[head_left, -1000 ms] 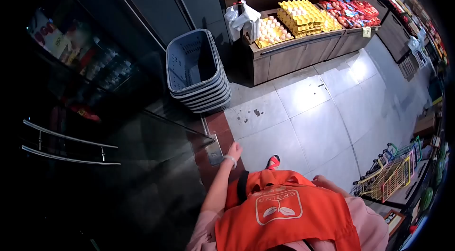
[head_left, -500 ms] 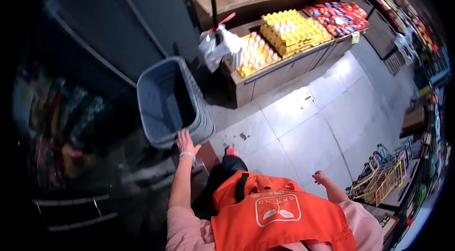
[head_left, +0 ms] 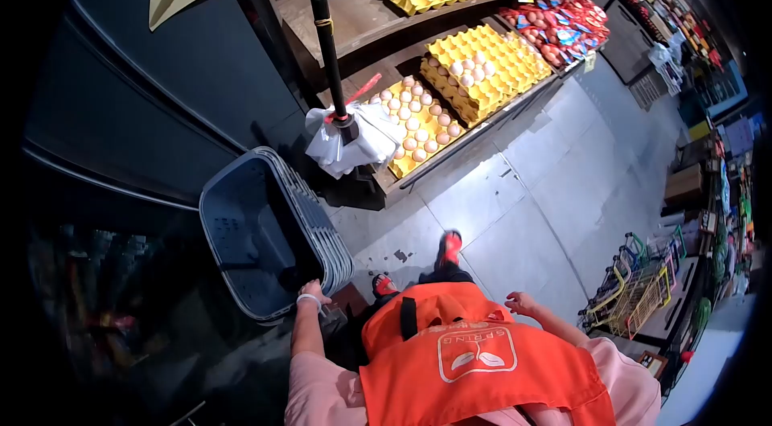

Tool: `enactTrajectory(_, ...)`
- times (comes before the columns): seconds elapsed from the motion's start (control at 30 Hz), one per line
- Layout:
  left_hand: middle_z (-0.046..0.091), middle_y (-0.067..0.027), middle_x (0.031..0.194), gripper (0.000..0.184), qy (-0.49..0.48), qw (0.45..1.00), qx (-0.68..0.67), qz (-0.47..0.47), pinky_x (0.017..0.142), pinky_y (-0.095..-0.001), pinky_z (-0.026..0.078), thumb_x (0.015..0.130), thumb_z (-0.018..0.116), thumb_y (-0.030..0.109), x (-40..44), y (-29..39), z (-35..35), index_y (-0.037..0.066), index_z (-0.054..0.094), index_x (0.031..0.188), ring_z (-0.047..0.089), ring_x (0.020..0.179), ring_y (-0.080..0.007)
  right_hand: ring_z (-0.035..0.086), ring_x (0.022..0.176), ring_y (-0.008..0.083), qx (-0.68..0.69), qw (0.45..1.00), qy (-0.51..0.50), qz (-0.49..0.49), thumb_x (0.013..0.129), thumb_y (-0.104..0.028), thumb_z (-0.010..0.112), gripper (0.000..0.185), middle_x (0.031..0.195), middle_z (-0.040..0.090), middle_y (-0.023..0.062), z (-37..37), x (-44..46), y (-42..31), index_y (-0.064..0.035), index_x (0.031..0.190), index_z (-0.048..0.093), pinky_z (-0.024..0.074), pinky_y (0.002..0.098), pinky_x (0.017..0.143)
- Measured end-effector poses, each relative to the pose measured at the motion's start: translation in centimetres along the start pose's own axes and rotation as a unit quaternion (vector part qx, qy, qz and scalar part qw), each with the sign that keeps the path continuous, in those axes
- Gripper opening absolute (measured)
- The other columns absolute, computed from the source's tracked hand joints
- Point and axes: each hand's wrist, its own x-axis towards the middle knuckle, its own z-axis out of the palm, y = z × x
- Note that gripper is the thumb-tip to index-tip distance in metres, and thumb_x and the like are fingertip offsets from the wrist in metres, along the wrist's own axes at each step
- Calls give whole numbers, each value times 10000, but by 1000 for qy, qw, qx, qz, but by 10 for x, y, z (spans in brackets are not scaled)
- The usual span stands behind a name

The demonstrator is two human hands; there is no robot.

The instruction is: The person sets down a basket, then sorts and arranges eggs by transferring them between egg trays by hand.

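At the near corner of a stack of grey shopping baskets (head_left: 347, 253), my left hand (head_left: 314, 291) has its fingers curled on the rim. Part of those fingers is hidden. The top basket's dark inside faces up toward me. My right hand (head_left: 521, 303) hangs over the floor at my side, loosely bent with fingers apart and nothing in it. An orange apron (head_left: 474, 362) covers my front.
A post (head_left: 328, 56) with a white plastic bag roll (head_left: 354, 141) stands beyond the baskets. Beside it, an egg display holds yellow trays (head_left: 490, 76) and loose eggs (head_left: 418, 124). Small wire carts (head_left: 639, 285) stand at the right. Grey floor tiles (head_left: 547, 185) lie ahead.
My view has shifted, bringing the egg display nearer. My left hand's fingers went from stretched over the basket rim to curled at its corner. A second red shoe has come into view.
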Motion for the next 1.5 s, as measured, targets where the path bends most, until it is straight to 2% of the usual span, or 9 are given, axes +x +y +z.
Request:
enactTrajectory(0.23,600,-200,1095,597,28,996,-50,-63,922,-412,462,556,745,276,-4,57,-19,35,567,1073,566,1041,-345,670,676,204,-192,978,-66,40,789,-329,637,474,781,682,147,-137,92,-6,2,1122,574,536,350,635)
enactTrajectory(0.53,646,-220,950,448,72,984,-112,-118,855,-411,493,587,719,270,-10,162,-30,20,622,946,621,921,-357,663,677,253,-207,974,72,-62,782,-284,610,451,740,660,194,-340,216,-50,42,1092,576,522,361,671)
enactTrajectory(0.63,648,-219,944,446,83,979,-137,-130,844,-413,496,592,719,275,-7,193,-29,23,620,946,624,916,-356,664,669,252,-230,968,54,-81,790,-289,590,448,761,664,197,-348,230,-61,43,1092,575,519,360,664)
enactTrajectory(0.7,650,-218,937,439,84,976,-149,-133,839,-415,498,598,714,273,-4,214,-37,24,618,946,626,911,-356,654,661,202,-234,969,-11,-75,817,-214,602,427,836,653,168,-342,237,-61,35,1158,534,510,310,486)
enactTrajectory(0.97,653,-207,950,385,119,953,-217,-172,840,-421,495,614,671,254,5,279,-53,37,628,928,626,926,-354,674,717,233,-227,969,-64,-72,793,-265,609,422,736,668,161,-292,185,-77,8,1112,570,527,355,661)
enactTrajectory(1.1,659,-187,945,426,121,947,-237,-183,829,-430,500,631,709,303,10,301,-58,56,618,966,629,927,-354,640,859,328,-355,919,-72,-154,802,-290,603,434,858,667,190,-276,187,-88,10,1114,571,502,404,774)
enactTrajectory(1.27,504,-190,1256,645,156,912,-340,-170,991,-406,390,708,701,306,23,320,-17,67,455,1255,476,1177,-331,604,917,359,-380,829,-80,-402,851,-262,575,390,986,625,208,-189,175,-198,-12,1149,539,487,409,788)
enactTrajectory(1.37,510,-193,1247,661,342,810,-462,-118,1003,-398,371,728,721,317,-18,307,3,69,448,1276,459,1186,-340,558,997,374,-363,763,-129,-518,854,-193,579,387,1120,557,205,-110,118,-305,-5,1183,500,465,404,848)
enactTrajectory(1.5,540,-167,1201,512,578,619,-444,-292,955,-405,391,786,695,216,-110,252,25,54,485,1224,509,1107,-333,440,1190,337,-415,554,-183,-698,786,-202,633,605,1287,454,201,-16,89,-369,38,1290,401,343,377,1021)
